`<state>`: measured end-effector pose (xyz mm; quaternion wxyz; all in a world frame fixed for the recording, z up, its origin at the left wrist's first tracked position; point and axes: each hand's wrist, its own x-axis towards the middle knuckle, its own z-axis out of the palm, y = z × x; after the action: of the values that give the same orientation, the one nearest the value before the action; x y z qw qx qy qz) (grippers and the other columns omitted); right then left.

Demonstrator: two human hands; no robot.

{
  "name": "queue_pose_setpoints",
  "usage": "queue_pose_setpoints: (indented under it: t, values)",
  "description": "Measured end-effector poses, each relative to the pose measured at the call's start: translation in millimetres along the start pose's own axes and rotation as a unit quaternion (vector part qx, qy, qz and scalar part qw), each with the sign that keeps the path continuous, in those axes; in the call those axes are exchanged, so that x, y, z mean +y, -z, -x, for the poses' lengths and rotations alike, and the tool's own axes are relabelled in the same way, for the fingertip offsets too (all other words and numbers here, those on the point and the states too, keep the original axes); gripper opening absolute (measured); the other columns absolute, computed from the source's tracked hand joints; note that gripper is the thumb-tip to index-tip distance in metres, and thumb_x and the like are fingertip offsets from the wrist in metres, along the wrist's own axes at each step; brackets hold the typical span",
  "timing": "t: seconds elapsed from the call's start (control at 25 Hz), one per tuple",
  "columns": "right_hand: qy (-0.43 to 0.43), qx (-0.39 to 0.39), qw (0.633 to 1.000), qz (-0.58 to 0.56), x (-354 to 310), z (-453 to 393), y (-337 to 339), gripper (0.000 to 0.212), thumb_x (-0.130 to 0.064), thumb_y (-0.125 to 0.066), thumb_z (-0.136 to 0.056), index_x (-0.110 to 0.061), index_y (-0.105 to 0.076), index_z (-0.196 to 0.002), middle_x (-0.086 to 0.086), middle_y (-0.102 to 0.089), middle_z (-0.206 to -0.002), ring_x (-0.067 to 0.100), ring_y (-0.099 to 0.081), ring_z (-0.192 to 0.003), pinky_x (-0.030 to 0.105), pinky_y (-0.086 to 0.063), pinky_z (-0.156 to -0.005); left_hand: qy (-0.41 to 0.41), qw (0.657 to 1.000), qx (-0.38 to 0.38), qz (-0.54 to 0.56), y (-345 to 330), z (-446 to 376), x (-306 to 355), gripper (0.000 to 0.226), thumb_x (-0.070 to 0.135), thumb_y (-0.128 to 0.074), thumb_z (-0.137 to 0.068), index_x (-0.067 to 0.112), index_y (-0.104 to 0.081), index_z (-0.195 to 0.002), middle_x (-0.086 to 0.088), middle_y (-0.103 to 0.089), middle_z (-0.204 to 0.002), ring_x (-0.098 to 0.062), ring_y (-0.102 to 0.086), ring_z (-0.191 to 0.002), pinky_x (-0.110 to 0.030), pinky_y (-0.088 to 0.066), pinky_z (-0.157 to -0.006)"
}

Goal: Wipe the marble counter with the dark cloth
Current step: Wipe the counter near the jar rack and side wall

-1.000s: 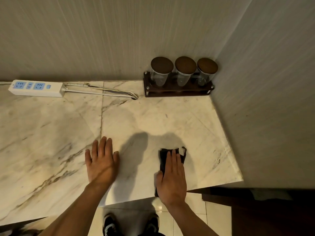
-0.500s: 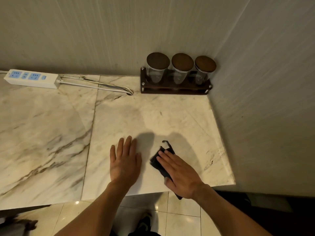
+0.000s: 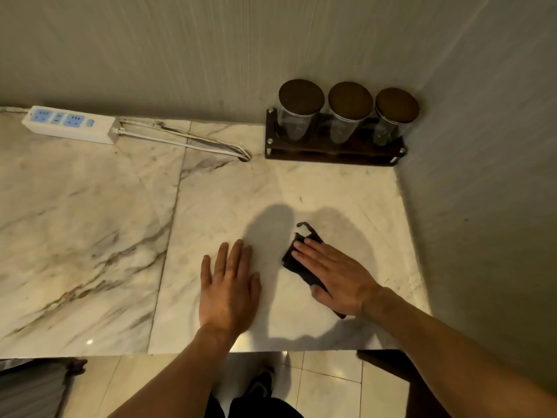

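The marble counter (image 3: 90, 236) is pale with brown veins and fills the middle of the view. A small dark cloth (image 3: 297, 263) lies on it near the front right, a loose thread curling from its far end. My right hand (image 3: 334, 276) lies flat on the cloth, fingers together and pointing to the far left, pressing it to the marble; most of the cloth is hidden beneath the palm. My left hand (image 3: 229, 288) rests flat on the bare marble just left of the cloth, holding nothing.
A dark wooden rack (image 3: 331, 152) with three lidded glass jars (image 3: 301, 110) stands in the back right corner. A white power strip (image 3: 69, 123) and its cable (image 3: 187, 140) lie along the back wall. Walls close off the back and right. The counter's front edge is near my wrists.
My right hand has turned with the cloth from pointing straight ahead to pointing far left, and slid away from the front edge. My left hand now lies closer to the cloth.
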<state>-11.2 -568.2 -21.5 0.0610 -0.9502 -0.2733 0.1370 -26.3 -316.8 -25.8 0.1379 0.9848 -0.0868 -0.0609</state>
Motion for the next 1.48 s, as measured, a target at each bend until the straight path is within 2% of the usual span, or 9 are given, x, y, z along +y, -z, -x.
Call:
queue_pose_setpoints:
  t: [0.12,0.44,0.56,0.68,0.84,1.12,1.32,1.48]
  values:
    - [0.002,0.004,1.000,-0.010,15.9,-17.9,7.7,0.070,-0.039,-0.039,-0.091,-0.023,-0.010,-0.152,-0.007,-0.001,-0.159,0.007,0.007,-0.146,0.029,-0.005,-0.118,0.001,1.000,-0.001,-0.003,0.9,-1.1,-0.2,0.056,0.042,-0.027,-0.096,0.019,-0.029,-0.147,-0.005,-0.030,-0.155,-0.027,-0.015,-0.145,-0.052,-0.006,-0.118]
    - [-0.034,0.029,0.999,-0.004,51.1,-66.8,27.2,0.071,-0.042,-0.036,-0.090,-0.024,-0.006,-0.152,-0.010,0.005,-0.157,0.005,0.009,-0.144,0.028,0.000,-0.118,-0.003,1.000,-0.006,-0.002,0.2,-3.0,-1.0,0.054,0.041,-0.031,-0.096,0.019,-0.032,-0.145,-0.005,-0.033,-0.153,-0.028,-0.017,-0.144,-0.051,-0.007,-0.116]
    - [-0.078,0.052,0.996,-0.012,59.4,-80.4,32.4,0.070,-0.041,-0.037,-0.091,-0.021,-0.008,-0.152,-0.007,0.002,-0.158,0.006,0.007,-0.144,0.033,-0.007,-0.119,0.002,1.000,-0.008,-0.006,-0.9,-3.1,-1.3,0.054,0.042,-0.032,-0.095,0.020,-0.032,-0.145,-0.004,-0.033,-0.153,-0.026,-0.017,-0.144,-0.051,-0.008,-0.116]
    - [-0.144,0.070,0.987,-0.028,62.9,-92.3,35.2,0.069,-0.037,-0.040,-0.093,-0.019,-0.009,-0.152,-0.001,-0.004,-0.161,0.011,0.002,-0.146,0.032,-0.005,-0.119,0.003,1.000,-0.010,-0.023,-0.7,-3.9,-0.8,0.054,0.041,-0.033,-0.095,0.019,-0.033,-0.145,-0.003,-0.035,-0.152,-0.026,-0.018,-0.143,-0.050,-0.010,-0.115]
    - [-0.276,0.115,0.952,-0.069,59.8,-106.3,37.9,0.068,-0.037,-0.039,-0.094,-0.018,-0.009,-0.152,0.002,-0.007,-0.161,0.018,-0.003,-0.147,0.035,-0.006,-0.119,0.012,0.999,-0.012,-0.032,-1.4,-3.9,0.3,0.055,0.041,-0.030,-0.095,0.018,-0.032,-0.145,-0.002,-0.034,-0.153,-0.024,-0.017,-0.144,-0.050,-0.010,-0.115]
    - [-0.454,0.189,0.860,-0.134,40.4,-115.9,35.2,0.067,-0.034,-0.035,-0.095,-0.011,-0.008,-0.152,0.009,-0.006,-0.161,0.024,-0.001,-0.147,0.038,-0.004,-0.120,0.003,1.000,-0.004,-0.020,-2.7,-5.2,-1.5,0.053,0.040,-0.029,-0.096,0.020,-0.029,-0.146,-0.003,-0.034,-0.153,-0.026,-0.018,-0.144,-0.050,-0.008,-0.116]
    - [-0.529,0.208,0.806,-0.162,15.7,-105.5,26.3,0.068,-0.033,-0.033,-0.095,-0.009,-0.004,-0.152,0.010,0.000,-0.161,0.023,0.003,-0.147,0.040,-0.003,-0.120,0.008,1.000,-0.011,-0.021,-1.2,-5.2,-1.7,0.054,0.039,-0.026,-0.097,0.021,-0.026,-0.148,-0.003,-0.029,-0.155,-0.026,-0.013,-0.146,-0.050,-0.006,-0.118]
    - [-0.544,0.216,0.793,-0.168,-3.0,-87.8,16.9,0.068,-0.034,-0.033,-0.095,-0.009,-0.003,-0.152,0.010,-0.001,-0.161,0.022,0.003,-0.147,0.041,-0.004,-0.120,0.005,0.999,-0.010,-0.030,-0.3,-5.2,-1.4,0.054,0.040,-0.026,-0.097,0.021,-0.028,-0.148,-0.003,-0.031,-0.155,-0.026,-0.015,-0.145,-0.051,-0.008,-0.117]
